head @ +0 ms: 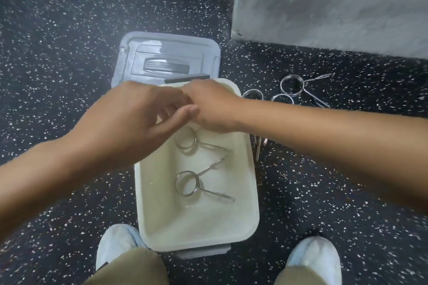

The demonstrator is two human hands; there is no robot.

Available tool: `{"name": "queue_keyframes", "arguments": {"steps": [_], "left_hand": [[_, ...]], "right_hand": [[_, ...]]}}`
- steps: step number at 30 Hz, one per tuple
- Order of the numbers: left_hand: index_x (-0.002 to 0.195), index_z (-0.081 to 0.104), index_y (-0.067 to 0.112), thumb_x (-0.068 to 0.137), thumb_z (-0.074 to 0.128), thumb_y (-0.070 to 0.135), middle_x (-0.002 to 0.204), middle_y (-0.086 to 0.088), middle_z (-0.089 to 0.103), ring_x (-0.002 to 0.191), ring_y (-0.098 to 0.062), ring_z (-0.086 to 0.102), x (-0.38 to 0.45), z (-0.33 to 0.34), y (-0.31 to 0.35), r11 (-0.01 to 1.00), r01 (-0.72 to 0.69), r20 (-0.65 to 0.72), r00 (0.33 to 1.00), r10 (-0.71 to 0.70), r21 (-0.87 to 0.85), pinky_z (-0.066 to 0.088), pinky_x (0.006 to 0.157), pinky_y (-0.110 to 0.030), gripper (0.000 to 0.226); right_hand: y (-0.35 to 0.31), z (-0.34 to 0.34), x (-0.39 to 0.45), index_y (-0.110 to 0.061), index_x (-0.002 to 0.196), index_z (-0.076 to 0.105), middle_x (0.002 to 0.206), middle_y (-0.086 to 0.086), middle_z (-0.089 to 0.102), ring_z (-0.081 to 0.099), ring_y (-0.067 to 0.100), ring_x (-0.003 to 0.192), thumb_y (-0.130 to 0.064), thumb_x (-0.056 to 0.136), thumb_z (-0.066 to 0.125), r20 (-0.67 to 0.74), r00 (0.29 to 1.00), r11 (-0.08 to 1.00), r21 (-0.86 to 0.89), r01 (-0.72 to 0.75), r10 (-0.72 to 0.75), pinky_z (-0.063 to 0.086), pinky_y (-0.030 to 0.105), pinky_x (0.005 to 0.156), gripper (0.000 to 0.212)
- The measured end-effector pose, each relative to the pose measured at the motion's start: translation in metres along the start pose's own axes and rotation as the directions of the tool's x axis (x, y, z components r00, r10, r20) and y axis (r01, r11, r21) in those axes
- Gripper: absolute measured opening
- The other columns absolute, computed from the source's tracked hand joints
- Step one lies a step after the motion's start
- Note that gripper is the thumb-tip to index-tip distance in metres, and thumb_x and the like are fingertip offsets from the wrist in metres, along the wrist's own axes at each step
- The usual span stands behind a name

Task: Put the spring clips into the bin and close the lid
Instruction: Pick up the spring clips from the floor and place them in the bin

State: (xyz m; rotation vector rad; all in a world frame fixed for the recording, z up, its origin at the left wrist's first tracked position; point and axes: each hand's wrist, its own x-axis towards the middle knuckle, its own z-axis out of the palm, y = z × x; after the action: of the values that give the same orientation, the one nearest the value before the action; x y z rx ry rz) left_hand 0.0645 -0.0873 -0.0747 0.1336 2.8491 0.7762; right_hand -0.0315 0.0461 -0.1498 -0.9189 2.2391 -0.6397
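A white bin stands open on the speckled floor between my feet. Inside it lie two metal spring clips, one near the middle and one farther back with its ring just under my hands. My left hand and my right hand meet above the bin's far end, the left thumb touching the right hand. The left fingers are spread and hold nothing. The right hand's fingers point down and are hidden. Several more spring clips lie on the floor right of the bin. The grey lid lies flat behind the bin.
A grey stone block fills the upper right, close behind the loose clips. My shoes in pale covers flank the bin's near end. Dark speckled floor stretches left of the bin.
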Motion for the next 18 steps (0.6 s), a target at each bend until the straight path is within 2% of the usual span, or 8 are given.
{"name": "queue_keyframes", "arguments": {"steps": [3, 5, 8, 11, 12, 14, 16, 18], "left_hand": [[0.077, 0.069, 0.026, 0.093, 0.037, 0.065, 0.073, 0.011, 0.072, 0.069, -0.011, 0.068, 0.015, -0.011, 0.009, 1.000, 0.001, -0.021, 1.000, -0.001, 0.020, 0.057, 0.063, -0.041, 0.053], [0.079, 0.071, 0.023, 0.092, 0.032, 0.069, 0.075, 0.009, 0.073, 0.068, -0.014, 0.068, 0.026, -0.015, 0.014, 0.998, -0.022, -0.004, 1.000, 0.022, 0.059, 0.056, 0.062, -0.041, 0.062], [0.083, 0.071, 0.027, 0.093, 0.031, 0.070, 0.079, 0.015, 0.071, 0.067, 0.001, 0.064, 0.039, -0.017, 0.025, 0.994, -0.066, 0.048, 0.997, 0.062, 0.088, 0.054, 0.060, -0.034, 0.059], [0.095, 0.071, 0.032, 0.093, 0.037, 0.068, 0.089, 0.019, 0.071, 0.077, 0.007, 0.063, 0.047, -0.015, 0.033, 0.994, -0.070, 0.142, 0.988, 0.057, 0.089, 0.056, 0.068, -0.035, 0.050], [0.101, 0.070, 0.034, 0.093, 0.038, 0.068, 0.094, 0.021, 0.071, 0.083, 0.009, 0.063, 0.051, -0.015, 0.036, 0.991, -0.100, 0.175, 0.981, 0.083, 0.090, 0.058, 0.073, -0.036, 0.047], [0.109, 0.068, 0.037, 0.092, 0.039, 0.068, 0.101, 0.024, 0.068, 0.090, 0.011, 0.060, 0.064, -0.012, 0.044, 0.978, -0.179, 0.227, 0.962, 0.152, 0.105, 0.057, 0.079, -0.033, 0.046], [0.114, 0.068, 0.033, 0.093, 0.043, 0.063, 0.103, 0.020, 0.064, 0.086, 0.011, 0.056, 0.086, -0.004, 0.052, 0.959, -0.250, 0.283, 0.937, 0.205, 0.135, 0.050, 0.077, -0.019, 0.044], [0.116, 0.068, 0.027, 0.093, 0.048, 0.055, 0.109, 0.012, 0.067, 0.084, 0.001, 0.059, 0.114, 0.009, 0.061, 0.933, -0.311, 0.345, 0.909, 0.235, 0.183, 0.045, 0.072, -0.014, 0.041]], "right_hand": [[0.014, -0.041, -0.042, -0.019, 0.093, 0.070, 0.081, -0.009, 0.071, 0.069, 0.009, 0.071, -0.013, 0.097, 0.063, -0.102, 0.989, 0.972, 0.220, -0.086, 0.111, 0.052, 0.017, 0.062, 0.011], [0.034, -0.063, -0.067, -0.018, 0.097, 0.072, 0.083, -0.004, 0.077, 0.074, 0.012, 0.069, -0.011, 0.099, 0.061, -0.145, 0.973, 0.948, 0.289, -0.131, 0.178, 0.060, 0.028, 0.065, 0.013], [0.072, -0.082, -0.093, -0.018, 0.096, 0.072, 0.084, -0.002, 0.079, 0.076, 0.019, 0.074, -0.009, 0.098, 0.061, -0.208, 0.923, 0.913, 0.324, -0.249, 0.325, 0.062, 0.042, 0.065, 0.015], [0.113, -0.084, -0.109, -0.016, 0.097, 0.072, 0.086, -0.001, 0.079, 0.076, 0.021, 0.079, -0.008, 0.099, 0.060, -0.260, 0.837, 0.852, 0.362, -0.378, 0.481, 0.048, 0.020, 0.052, 0.015], [0.126, -0.080, -0.113, -0.015, 0.098, 0.072, 0.087, -0.001, 0.079, 0.075, 0.020, 0.078, -0.008, 0.099, 0.059, -0.268, 0.810, 0.832, 0.368, -0.415, 0.522, 0.045, 0.017, 0.051, 0.015], [0.148, -0.068, -0.116, -0.017, 0.096, 0.072, 0.087, 0.000, 0.078, 0.072, 0.017, 0.073, -0.009, 0.098, 0.059, -0.282, 0.762, 0.800, 0.364, -0.477, 0.583, 0.047, 0.021, 0.052, 0.015], [0.164, -0.056, -0.112, -0.018, 0.095, 0.072, 0.084, -0.001, 0.075, 0.072, 0.019, 0.073, -0.015, 0.097, 0.062, -0.307, 0.721, 0.778, 0.354, -0.519, 0.621, 0.049, 0.025, 0.056, 0.011], [0.174, -0.045, -0.108, -0.016, 0.097, 0.072, 0.083, -0.003, 0.071, 0.069, 0.020, 0.078, -0.023, 0.096, 0.065, -0.330, 0.697, 0.771, 0.310, -0.557, 0.636, 0.051, 0.027, 0.064, 0.009]]}}
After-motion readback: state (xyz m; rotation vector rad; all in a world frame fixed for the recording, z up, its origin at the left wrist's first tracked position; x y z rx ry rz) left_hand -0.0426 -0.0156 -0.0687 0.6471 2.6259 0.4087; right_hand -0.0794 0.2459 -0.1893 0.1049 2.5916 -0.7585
